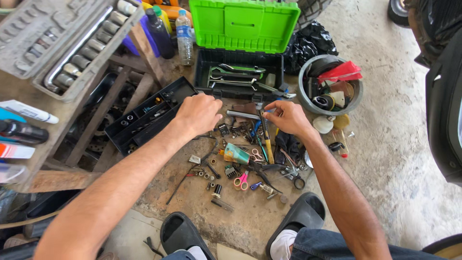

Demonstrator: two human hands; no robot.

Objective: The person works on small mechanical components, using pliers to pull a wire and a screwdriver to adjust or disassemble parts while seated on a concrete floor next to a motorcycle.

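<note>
My left hand [198,113] hovers over a pile of small tools and parts on the floor, fingers curled downward near the black divided tray [144,115]; I cannot tell whether it holds anything. My right hand [288,117] pinches a small part between thumb and forefinger, just above a hammer with a yellow handle [266,137]. Behind both hands stands an open green toolbox [243,24] with wrenches [238,74] in its black base.
Pink-handled scissors [241,181], a teal tube [236,154], pliers and screws litter the floor. A grey bucket [356,91] of odds stands right. A socket set case [67,43] sits on a wooden pallet left, bottles [184,38] behind. My sandalled feet [183,233] are near.
</note>
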